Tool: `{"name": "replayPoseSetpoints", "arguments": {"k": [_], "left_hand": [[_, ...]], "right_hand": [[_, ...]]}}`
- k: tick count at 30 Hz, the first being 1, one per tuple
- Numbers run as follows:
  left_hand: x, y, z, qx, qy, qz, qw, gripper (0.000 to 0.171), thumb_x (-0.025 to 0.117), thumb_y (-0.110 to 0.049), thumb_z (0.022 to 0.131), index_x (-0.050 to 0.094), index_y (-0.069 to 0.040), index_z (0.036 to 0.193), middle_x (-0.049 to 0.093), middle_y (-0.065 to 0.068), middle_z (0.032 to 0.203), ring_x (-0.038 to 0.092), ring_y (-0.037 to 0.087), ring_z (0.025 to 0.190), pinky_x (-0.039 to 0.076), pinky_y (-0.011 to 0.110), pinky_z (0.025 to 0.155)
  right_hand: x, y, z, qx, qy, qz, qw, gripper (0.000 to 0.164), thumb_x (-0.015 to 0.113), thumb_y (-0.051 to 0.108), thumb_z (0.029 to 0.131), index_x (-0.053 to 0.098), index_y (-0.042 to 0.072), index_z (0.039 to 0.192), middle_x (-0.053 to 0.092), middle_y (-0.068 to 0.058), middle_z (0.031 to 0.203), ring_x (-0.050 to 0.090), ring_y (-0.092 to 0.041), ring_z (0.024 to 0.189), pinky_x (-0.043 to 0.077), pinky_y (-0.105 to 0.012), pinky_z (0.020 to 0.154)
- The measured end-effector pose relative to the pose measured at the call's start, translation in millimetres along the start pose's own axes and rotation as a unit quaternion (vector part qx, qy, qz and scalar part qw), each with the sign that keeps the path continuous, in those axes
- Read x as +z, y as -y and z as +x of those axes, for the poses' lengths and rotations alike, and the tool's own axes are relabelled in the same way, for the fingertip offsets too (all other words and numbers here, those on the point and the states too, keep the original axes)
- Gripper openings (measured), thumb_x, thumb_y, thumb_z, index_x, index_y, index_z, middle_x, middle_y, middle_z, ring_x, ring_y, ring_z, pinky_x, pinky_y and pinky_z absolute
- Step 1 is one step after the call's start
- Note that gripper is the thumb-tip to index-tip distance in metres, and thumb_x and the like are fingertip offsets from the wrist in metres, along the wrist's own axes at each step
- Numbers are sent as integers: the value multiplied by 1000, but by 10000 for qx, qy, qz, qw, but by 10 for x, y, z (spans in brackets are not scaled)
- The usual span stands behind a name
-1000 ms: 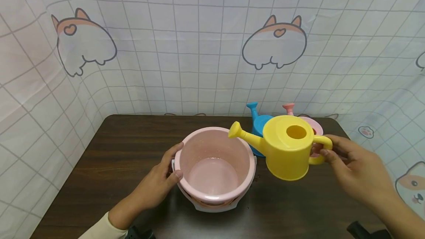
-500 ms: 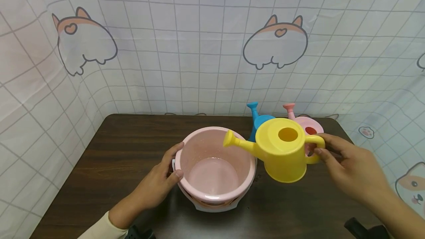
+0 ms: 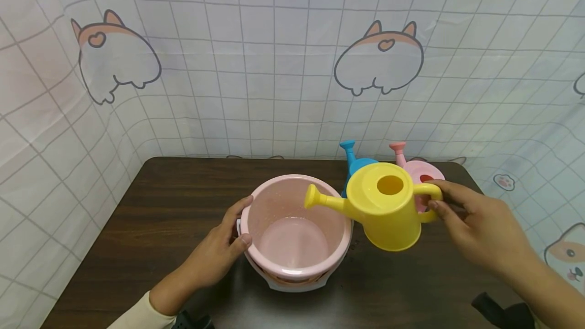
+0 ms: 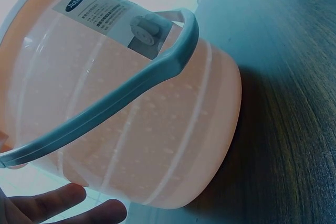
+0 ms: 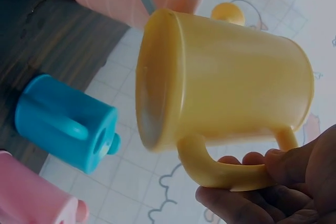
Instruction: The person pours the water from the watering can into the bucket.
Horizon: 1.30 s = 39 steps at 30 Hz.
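A pink bucket point(image 3: 297, 268) stands on the dark wooden table, its grey handle point(image 4: 131, 85) hanging down the outside. My left hand point(image 3: 217, 253) holds the bucket's left rim, with the thumb and index finger on the rim; in the left wrist view two fingertips show beside the wall. My right hand point(image 3: 484, 227) grips the handle of a yellow watering can point(image 3: 388, 217). The can hangs in the air right of the bucket, tilted slightly left, its spout above the bucket's opening. No stream shows at the spout. The bucket's bottom glistens; its contents are hard to tell.
Behind the yellow can stand a blue watering can point(image 5: 68, 121) and a pink watering can point(image 3: 422, 169), near the table's back right edge. A white grid-patterned cloth point(image 3: 274, 65) hangs behind and beside the table point(image 3: 169, 207).
My right hand has moved the yellow watering can left and tipped it slightly, bringing its spout farther over the bucket. My left hand and the bucket have stayed put.
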State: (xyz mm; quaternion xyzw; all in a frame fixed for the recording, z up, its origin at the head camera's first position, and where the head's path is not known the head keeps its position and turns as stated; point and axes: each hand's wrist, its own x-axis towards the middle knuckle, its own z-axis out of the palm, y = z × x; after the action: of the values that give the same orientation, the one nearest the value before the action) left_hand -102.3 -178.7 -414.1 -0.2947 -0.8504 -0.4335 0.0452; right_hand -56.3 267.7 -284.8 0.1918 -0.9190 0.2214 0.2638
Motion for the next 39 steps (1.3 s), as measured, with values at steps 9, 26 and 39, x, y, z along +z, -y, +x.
{"name": "replayPoseSetpoints", "arguments": {"k": [9, 26, 39], "left_hand": [[8, 6, 0, 7, -21, 42, 10000, 65, 53, -34, 106, 20, -29, 162, 70, 4, 117, 65, 12, 104, 52, 43, 87], [22, 5, -2, 69, -46, -7, 10000, 67, 55, -27, 105, 20, -29, 162, 69, 6, 119, 65, 11, 103, 52, 41, 88], [19, -7, -4, 11, -51, 89, 9999, 66, 54, -29, 105, 19, -29, 162, 69, 5, 118, 65, 12, 104, 52, 42, 88]], "right_hand": [[-31, 42, 106, -370, 91, -217, 9990, 38, 80, -4, 83, 72, 3, 119, 73, -3, 87, 49, 0, 57, 36, -17, 49], [-65, 88, 236, -772, 311, 50, 9965, 41, 80, -9, 80, 72, 5, 117, 72, -1, 86, 57, 3, 59, 42, -15, 50], [-103, 83, 303, -965, 554, 280, 9934, 46, 78, -14, 78, 71, 0, 121, 74, -8, 90, 60, 1, 64, 46, -14, 52]]}}
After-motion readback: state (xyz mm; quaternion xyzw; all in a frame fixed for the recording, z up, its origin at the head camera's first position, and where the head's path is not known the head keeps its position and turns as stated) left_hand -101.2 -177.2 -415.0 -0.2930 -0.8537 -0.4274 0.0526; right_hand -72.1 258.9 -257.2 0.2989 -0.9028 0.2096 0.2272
